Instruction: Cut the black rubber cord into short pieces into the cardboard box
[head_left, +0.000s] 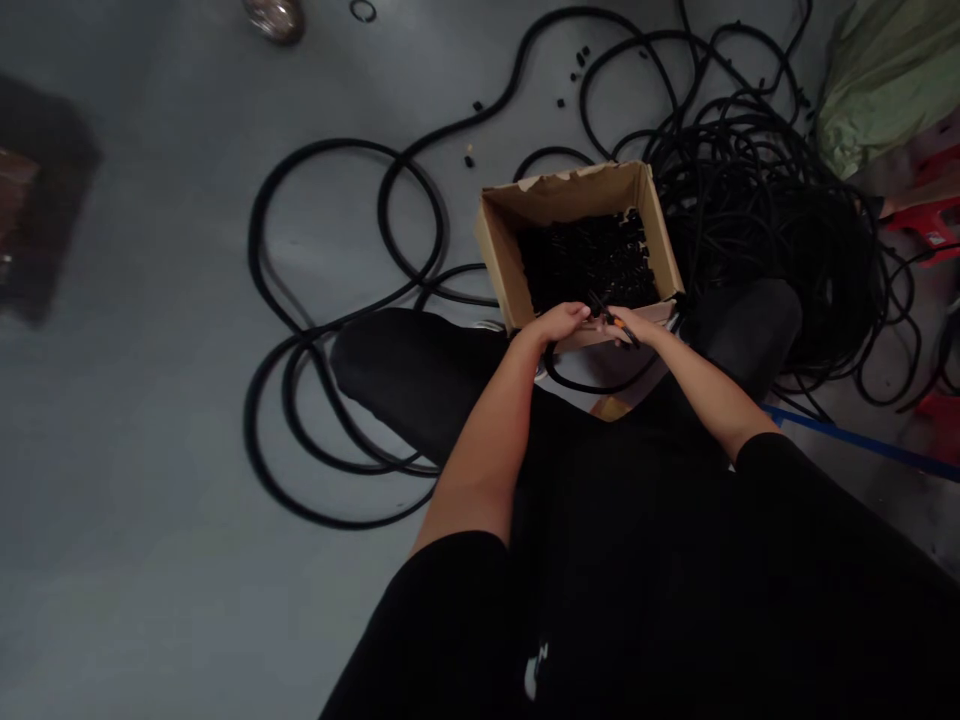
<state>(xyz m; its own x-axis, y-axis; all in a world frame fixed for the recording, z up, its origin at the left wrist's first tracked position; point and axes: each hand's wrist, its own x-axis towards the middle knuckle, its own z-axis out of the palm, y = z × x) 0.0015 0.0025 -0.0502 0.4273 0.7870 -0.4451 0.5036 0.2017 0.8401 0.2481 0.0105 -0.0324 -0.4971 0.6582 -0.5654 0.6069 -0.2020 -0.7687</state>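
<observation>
My left hand (562, 322) is closed on the end of a black hose (592, 388) at the near rim of a cardboard box (566, 183). Beside it, my right hand (637, 322) is wrapped round a hand cutter (619, 324) with orange and black handles. The cutter's dark jaws point toward the left hand, by the hose; whether they touch it I cannot tell. Many small black pieces (585, 260) lie inside the box, below and beyond both hands. The box stands on the floor between my knees.
Loops of black hose (259, 230) spread over the grey floor at left. A large tangled pile of hose (757, 200) lies at right, near a pale green sack (889, 85) and a red stool (930, 225). Several small black bits (469, 161) are scattered beyond the box.
</observation>
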